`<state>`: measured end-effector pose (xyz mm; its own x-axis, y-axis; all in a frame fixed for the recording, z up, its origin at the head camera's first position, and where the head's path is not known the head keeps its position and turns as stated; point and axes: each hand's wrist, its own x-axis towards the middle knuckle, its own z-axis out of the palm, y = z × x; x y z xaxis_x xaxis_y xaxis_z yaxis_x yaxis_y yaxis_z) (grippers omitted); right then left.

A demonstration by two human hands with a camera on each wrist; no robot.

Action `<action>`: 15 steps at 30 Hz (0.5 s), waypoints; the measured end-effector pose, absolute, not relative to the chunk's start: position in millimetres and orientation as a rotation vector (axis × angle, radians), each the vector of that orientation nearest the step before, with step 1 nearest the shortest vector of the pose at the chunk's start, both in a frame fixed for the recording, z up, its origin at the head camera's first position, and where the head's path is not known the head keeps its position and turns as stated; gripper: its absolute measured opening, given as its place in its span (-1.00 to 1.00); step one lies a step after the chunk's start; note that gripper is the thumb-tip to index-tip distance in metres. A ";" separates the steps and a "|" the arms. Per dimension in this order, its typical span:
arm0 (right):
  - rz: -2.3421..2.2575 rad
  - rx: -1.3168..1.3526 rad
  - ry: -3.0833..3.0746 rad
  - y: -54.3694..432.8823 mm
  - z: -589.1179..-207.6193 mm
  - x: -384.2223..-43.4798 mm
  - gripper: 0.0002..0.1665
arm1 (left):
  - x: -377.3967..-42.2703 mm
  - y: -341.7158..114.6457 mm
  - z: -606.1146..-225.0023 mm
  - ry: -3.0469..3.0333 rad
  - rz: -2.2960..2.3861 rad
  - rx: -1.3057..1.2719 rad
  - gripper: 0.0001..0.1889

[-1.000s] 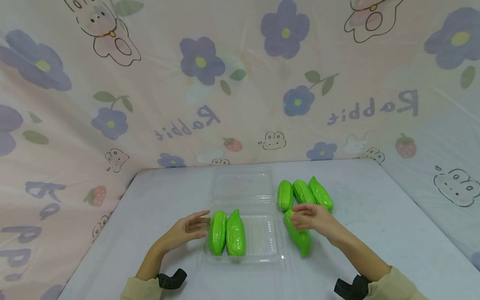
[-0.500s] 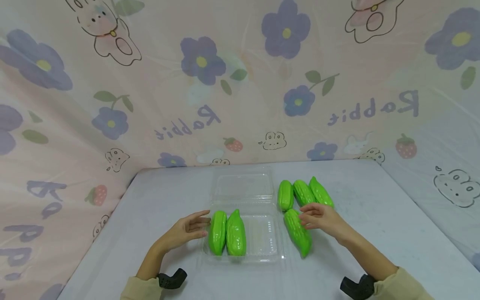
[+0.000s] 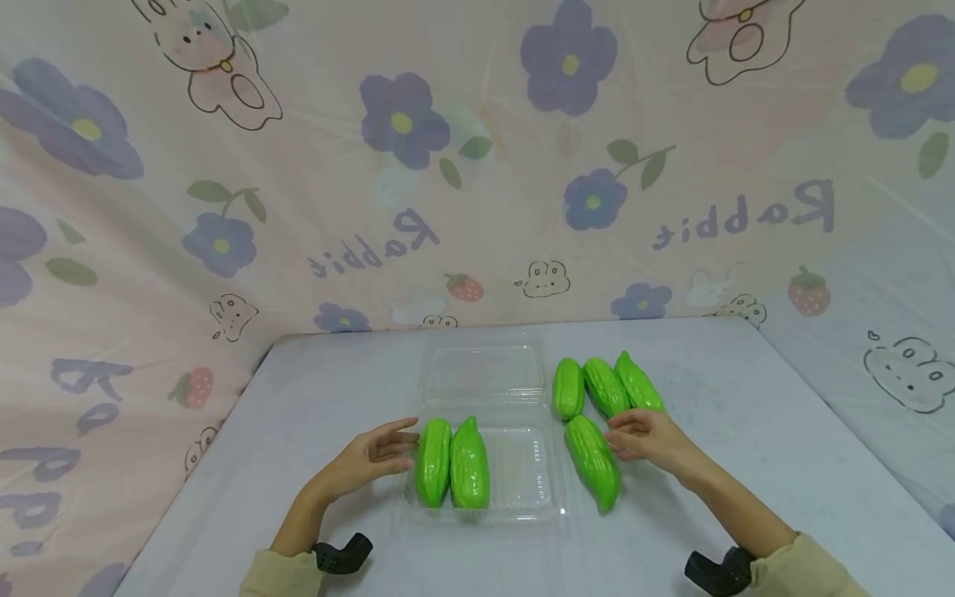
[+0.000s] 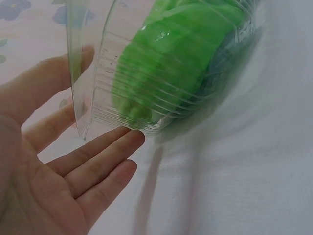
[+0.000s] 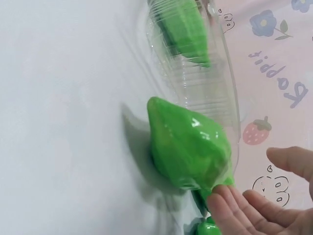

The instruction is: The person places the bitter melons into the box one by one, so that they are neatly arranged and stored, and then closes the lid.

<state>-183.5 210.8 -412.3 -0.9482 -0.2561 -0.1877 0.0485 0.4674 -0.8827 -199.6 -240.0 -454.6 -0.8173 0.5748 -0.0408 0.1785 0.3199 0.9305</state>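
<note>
A clear plastic clamshell box [image 3: 522, 473] lies opened out, with two glossy green, ribbed toy bitter melons [image 3: 469, 468] side by side in the left of its near half. My left hand [image 3: 373, 452] is at the box's left side, fingers loosely extended; in the left wrist view the fingertips [image 4: 137, 137] lie right at the plastic wall. Right of the box another toy bitter melon [image 3: 593, 464] lies on the table, its pointed end toward me. Beside it my right hand [image 3: 655, 444] holds nothing, its relaxed fingers [image 5: 225, 210] overlapping the melon's edge in the right wrist view.
Three more green melons [image 3: 569, 390] lie in a row behind the right hand, just right of the box lid [image 3: 485, 365]. White cloth covers the table [image 3: 343, 365]. A patterned curtain [image 3: 485, 207] encloses the back and sides.
My right hand has drawn back to the right, from over the single melon to its right side, uncovering it. The melons, the box and my left hand stay in place.
</note>
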 end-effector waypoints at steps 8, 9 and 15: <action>-1.429 -0.154 2.427 214.6 -417.8 -184.0 -0.36 | -200.4 -239.3 -455.0 2.223 1.504 0.671 -0.27; -1.423 -0.150 2.431 214.9 -418.5 -184.1 -0.36 | -200.6 -239.3 -455.1 2.226 1.502 0.673 -0.27; -1.384 -0.135 2.441 216.0 -427.8 -185.3 -0.37 | -200.1 -239.8 -455.7 2.228 1.502 0.669 -0.27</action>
